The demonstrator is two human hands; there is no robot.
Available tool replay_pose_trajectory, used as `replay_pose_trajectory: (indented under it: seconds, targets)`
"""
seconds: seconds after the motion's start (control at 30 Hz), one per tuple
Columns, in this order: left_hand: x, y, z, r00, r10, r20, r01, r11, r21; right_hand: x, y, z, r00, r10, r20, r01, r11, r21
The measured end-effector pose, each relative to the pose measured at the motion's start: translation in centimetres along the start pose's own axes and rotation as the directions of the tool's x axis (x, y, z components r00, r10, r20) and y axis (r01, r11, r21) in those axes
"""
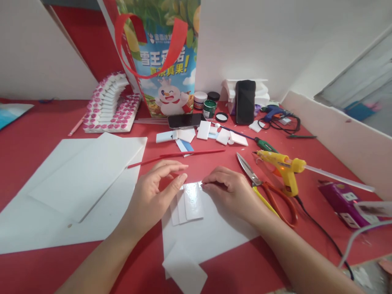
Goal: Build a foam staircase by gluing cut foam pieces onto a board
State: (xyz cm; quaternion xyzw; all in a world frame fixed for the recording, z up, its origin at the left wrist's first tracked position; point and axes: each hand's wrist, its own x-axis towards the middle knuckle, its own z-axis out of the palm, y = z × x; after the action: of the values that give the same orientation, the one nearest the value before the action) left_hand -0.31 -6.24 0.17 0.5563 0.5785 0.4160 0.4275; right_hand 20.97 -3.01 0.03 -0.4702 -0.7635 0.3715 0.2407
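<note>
Under the fingers lies a smooth white sheet (223, 228), apparently serving as flat support. The left hand (156, 188) has thumb and forefinger loosely apart; the right hand (229, 188) bunches its fingertips, whether gripping I cannot tell. Between them, glossy rectangular cards (193, 202) overlap, probably for easy reach.

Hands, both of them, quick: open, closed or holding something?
Left hand: open, nothing visible held.
Right hand: fingers curled beside the white card; grip can't be told.

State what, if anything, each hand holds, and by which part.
Left hand: nothing visible between parted thumb and forefinger. Right hand: at the upper right corner of the glossy white rectangular card; whether gripping cannot be told.
</note>
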Motion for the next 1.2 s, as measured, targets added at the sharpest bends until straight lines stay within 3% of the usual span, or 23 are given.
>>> replay_pose_trajectory:
  seconds: [0.37,1.2]
  targets:
    - [-0.04,-0.28,0.18,0.998,0.056,0.025,-0.058,0.995,0.08,-0.22,0.4,0.47,0.998,-0.056,-0.017,0.054,0.994,-0.093]
    - [0.03,-0.22,0.23,0.992,0.086,0.091,-0.102,0.979,0.179,-0.49,0.64,0.42,1.0,-0.009,-0.015,0.008,0.999,-0.038]
